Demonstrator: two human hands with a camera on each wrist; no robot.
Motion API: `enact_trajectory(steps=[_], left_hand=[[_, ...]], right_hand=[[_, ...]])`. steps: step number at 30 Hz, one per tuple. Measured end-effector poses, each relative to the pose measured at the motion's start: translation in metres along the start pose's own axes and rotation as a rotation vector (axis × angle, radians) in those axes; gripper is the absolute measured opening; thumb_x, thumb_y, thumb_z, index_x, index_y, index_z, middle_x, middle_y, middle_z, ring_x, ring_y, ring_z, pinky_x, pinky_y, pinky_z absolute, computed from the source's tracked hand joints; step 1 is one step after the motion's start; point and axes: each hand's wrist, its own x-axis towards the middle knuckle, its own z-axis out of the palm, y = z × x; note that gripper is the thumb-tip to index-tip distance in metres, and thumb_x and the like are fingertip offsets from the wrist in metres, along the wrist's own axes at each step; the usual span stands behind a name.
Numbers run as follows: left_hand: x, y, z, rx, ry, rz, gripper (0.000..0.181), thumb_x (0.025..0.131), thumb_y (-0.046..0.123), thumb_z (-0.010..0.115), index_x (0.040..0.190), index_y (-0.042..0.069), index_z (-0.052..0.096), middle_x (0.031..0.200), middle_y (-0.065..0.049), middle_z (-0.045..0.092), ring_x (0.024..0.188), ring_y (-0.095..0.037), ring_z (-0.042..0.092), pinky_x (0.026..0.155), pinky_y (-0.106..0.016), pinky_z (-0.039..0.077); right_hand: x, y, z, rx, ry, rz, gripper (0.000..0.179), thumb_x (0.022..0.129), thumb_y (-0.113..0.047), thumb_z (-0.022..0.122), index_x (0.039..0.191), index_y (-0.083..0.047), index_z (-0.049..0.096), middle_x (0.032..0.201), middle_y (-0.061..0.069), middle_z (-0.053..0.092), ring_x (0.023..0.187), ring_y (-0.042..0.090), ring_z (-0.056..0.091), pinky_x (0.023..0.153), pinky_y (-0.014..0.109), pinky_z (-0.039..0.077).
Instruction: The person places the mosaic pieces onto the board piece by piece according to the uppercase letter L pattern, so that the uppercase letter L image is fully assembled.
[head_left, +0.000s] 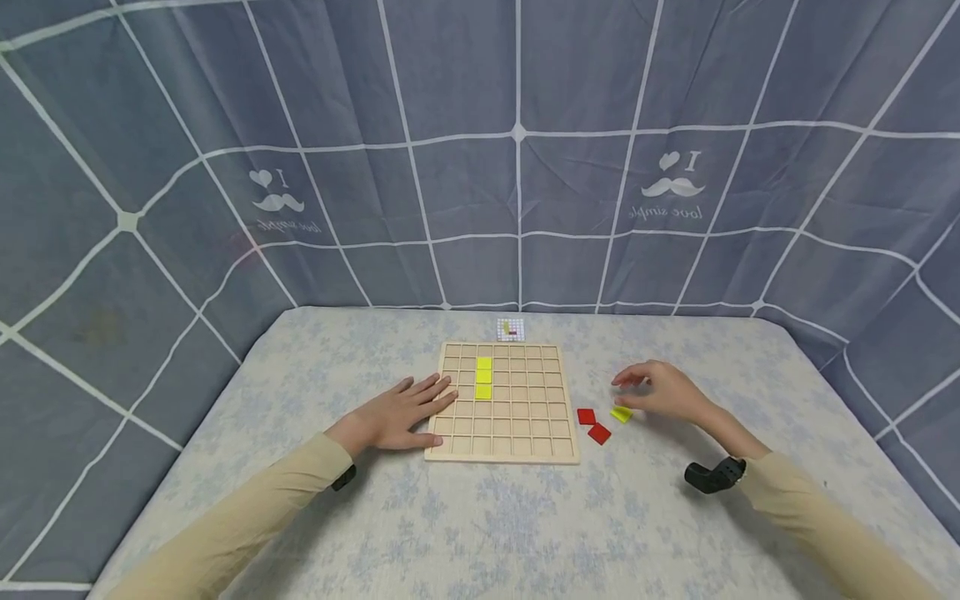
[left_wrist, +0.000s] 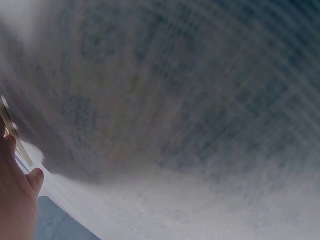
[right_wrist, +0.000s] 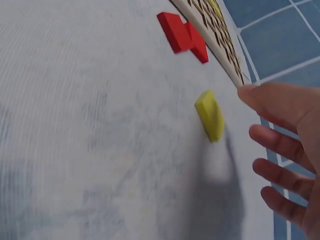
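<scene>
A wooden grid board (head_left: 517,457) lies on the table, with three yellow square tiles (head_left: 483,377) in a column in its upper left cells. My left hand (head_left: 401,414) rests flat over the board's left edge, fingers straight and spread. Right of the board my right hand (head_left: 663,392) hovers beside a loose yellow tile (right_wrist: 210,116), thumb and fingers apart with nothing between them. In the right wrist view that tile lies on the cloth, short of the fingertips. Two red tiles (head_left: 599,433) lie between it and the board, corners close together.
Behind the board's far edge lies a small printed card (head_left: 511,330) with a coloured grid pattern. A pale floral cloth (head_left: 480,533) covers the table. Blue-grey curtains (head_left: 465,192) with white lines surround the back and sides. The left wrist view is mostly dark, blurred cloth.
</scene>
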Motion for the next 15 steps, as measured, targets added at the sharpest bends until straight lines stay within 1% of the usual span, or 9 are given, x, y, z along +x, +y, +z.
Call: enact_trajectory(steps=[5,7,10,15], left_hand=[[0.0,0.001,-0.001,-0.004,0.002,-0.006,0.077,0.095,0.064,0.037,0.156,0.025,0.011,0.164,-0.004,0.005,0.151,-0.025,0.006,0.12,-0.054,0.013],[0.0,0.001,-0.001,-0.006,0.001,-0.008,0.076,0.095,0.064,0.037,0.156,0.025,0.011,0.164,-0.003,0.005,0.151,-0.024,0.005,0.121,-0.054,0.012],[0.0,0.002,-0.001,-0.014,0.0,-0.008,0.076,0.095,0.064,0.037,0.156,0.025,0.012,0.164,-0.003,0.005,0.151,-0.025,0.005,0.121,-0.054,0.012],[0.001,0.002,-0.001,-0.014,-0.003,-0.01,0.076,0.095,0.064,0.037,0.156,0.025,0.012,0.164,-0.003,0.005,0.151,-0.025,0.005,0.121,-0.054,0.012]], right_hand=[[-0.009,0.013,0.001,0.105,-0.027,-0.014,0.028,0.081,-0.026,0.078,0.105,-0.012,0.074,0.098,-0.002,0.073,0.084,0.001,0.061,0.075,0.025,0.051],[-0.011,0.017,0.001,0.131,-0.041,-0.034,0.03,0.08,-0.023,0.078,0.107,-0.011,0.073,0.1,0.0,0.073,0.086,0.001,0.061,0.075,0.024,0.051],[-0.013,0.02,-0.001,0.146,-0.073,-0.064,0.032,0.08,-0.024,0.079,0.109,-0.01,0.072,0.101,0.002,0.073,0.09,0.006,0.063,0.076,0.026,0.052],[-0.012,0.016,-0.005,0.152,-0.174,-0.062,0.035,0.082,-0.025,0.078,0.113,-0.011,0.071,0.109,0.005,0.071,0.099,0.019,0.064,0.077,0.027,0.053]])
